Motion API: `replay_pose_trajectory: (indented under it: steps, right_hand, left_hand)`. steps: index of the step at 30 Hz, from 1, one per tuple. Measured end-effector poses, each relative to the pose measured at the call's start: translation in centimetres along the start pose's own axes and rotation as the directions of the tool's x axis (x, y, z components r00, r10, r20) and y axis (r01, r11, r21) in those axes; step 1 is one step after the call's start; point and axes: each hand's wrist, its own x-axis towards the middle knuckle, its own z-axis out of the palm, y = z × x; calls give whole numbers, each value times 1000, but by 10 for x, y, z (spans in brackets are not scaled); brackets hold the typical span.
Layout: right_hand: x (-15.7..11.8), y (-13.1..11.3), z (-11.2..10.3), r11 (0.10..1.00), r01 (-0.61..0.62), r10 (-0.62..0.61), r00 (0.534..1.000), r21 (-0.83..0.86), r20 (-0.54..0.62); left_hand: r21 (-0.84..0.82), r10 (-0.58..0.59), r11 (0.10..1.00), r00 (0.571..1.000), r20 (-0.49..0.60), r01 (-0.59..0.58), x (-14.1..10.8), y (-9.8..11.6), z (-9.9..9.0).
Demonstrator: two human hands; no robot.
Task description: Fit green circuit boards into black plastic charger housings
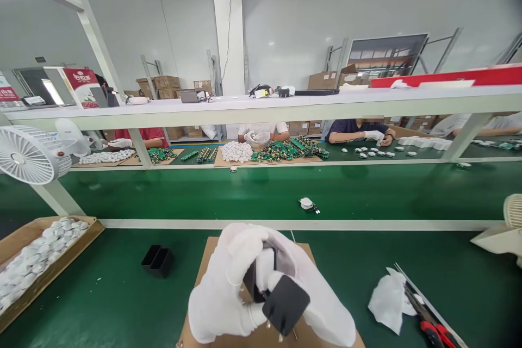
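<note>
Both hands wear white gloves and meet over the cardboard sheet [216, 250]. My left hand [224, 288] is wrapped round a small black case [253, 281] whose open side shows. Curled in from the right, my right hand [318, 288] has its fingers at the case and grips a black square cover [286, 304] with metal prongs at its lower edge. The cover is tilted and sits just outside the case opening. Gloved fingers hide much of the case and what is inside it.
Two joined black cases [157, 261] stand left, near a cardboard box [98, 227] of white parts. Red-handled scissors [436, 331] and white paper [387, 299] lie right. A small circuit assembly [309, 205] rests on the green belt [183, 196]. Co-workers sit opposite; fans flank the bench.
</note>
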Motion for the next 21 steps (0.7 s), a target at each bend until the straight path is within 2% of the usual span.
replay_pose_trajectory:
  steps: [2,3,4,5,6,7,9,11,13,14,15,17,19,21]
  right_hand:
    - [1,3,-1,1000,-11,11,1000,24,0]
    - [1,6,-2,999,-23,23,1000,33,-2]
    - [2,9,-3,999,-36,36,999,38,-3]
    - [2,13,-5,998,-48,49,999,42,-2]
    - [1,17,-8,997,-55,55,998,53,-2]
    - [0,21,-11,996,-51,52,999,70,-7]
    - [-2,27,-20,996,-23,27,998,91,-49]
    - [-6,29,-29,999,-4,12,988,54,-155]
    - [-9,28,-36,999,-29,22,961,-21,-275]
    - [-10,26,-38,998,-50,33,948,-46,-317]
    - [-11,25,-40,996,-66,42,939,-62,-341]
    - [-13,22,-40,992,-77,38,934,-97,-356]
    - [-15,17,-39,984,-71,9,934,-162,-358]
    - [-18,12,-39,968,-84,-3,937,-235,-349]
  left_hand:
    - [-8,-42,999,991,124,43,1,-1,-6]
    - [-42,-99,993,982,160,107,1,-2,-8]
    - [-144,-199,965,968,154,221,0,-4,-8]
    - [-300,-332,886,935,125,355,-2,-6,-7]
    - [-475,-468,754,879,96,453,-3,-7,-4]
    - [-621,-581,608,811,77,495,-4,-9,0]
    - [-823,-743,316,662,95,472,-4,-10,7]
    - [-924,-824,3,524,215,383,-1,-9,11]
    - [-922,-845,-339,372,385,186,7,-6,13]
    - [-891,-834,-445,321,449,92,11,-4,13]
    - [-869,-827,-493,290,481,36,15,-2,12]
    - [-857,-822,-516,280,496,3,21,1,12]
    - [-868,-813,-493,324,485,62,20,3,12]
    - [-906,-827,-383,370,423,180,9,4,10]
